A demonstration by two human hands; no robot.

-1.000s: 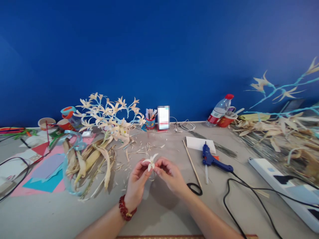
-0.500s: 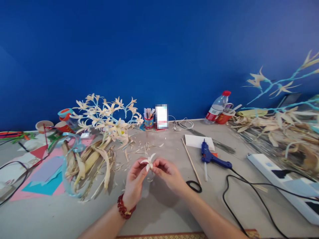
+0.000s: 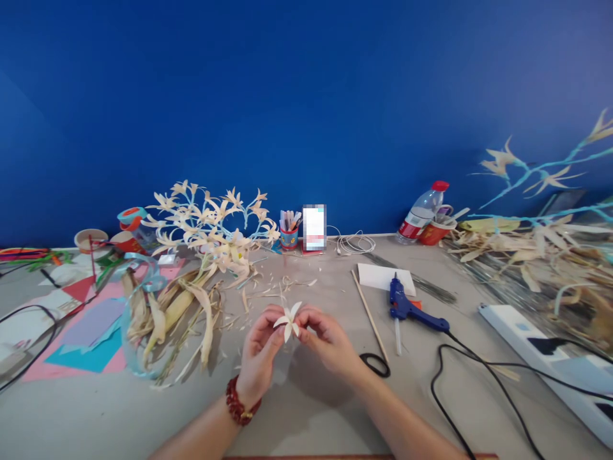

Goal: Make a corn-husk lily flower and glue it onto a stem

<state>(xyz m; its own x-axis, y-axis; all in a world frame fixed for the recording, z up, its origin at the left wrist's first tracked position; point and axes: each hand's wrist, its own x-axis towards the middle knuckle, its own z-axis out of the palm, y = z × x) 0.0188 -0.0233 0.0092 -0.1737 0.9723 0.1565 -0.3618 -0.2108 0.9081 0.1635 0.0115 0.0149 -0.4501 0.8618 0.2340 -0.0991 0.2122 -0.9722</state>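
A small cream husk flower (image 3: 288, 319) with pointed petals is pinched between my two hands just above the grey table (image 3: 306, 409). My left hand (image 3: 259, 355), with a red bead bracelet on its wrist, grips it from the left with closed fingers. My right hand (image 3: 326, 342) pinches it from the right. To the left lies a heap of dried corn husks (image 3: 177, 313), and a branch of finished husk flowers (image 3: 211, 223) stands behind it.
A blue glue gun (image 3: 409, 308) with a black cord lies to the right, next to a wooden stick (image 3: 368, 314) and black scissors (image 3: 374, 364). A white power strip (image 3: 541, 358) and more husks (image 3: 536, 255) fill the right. Coloured papers (image 3: 90, 329) lie at the left; a bottle (image 3: 421, 211) stands at the back.
The flower has turned a little between my fingers, its petals now facing more toward me. Both hands stay in nearly the same place.
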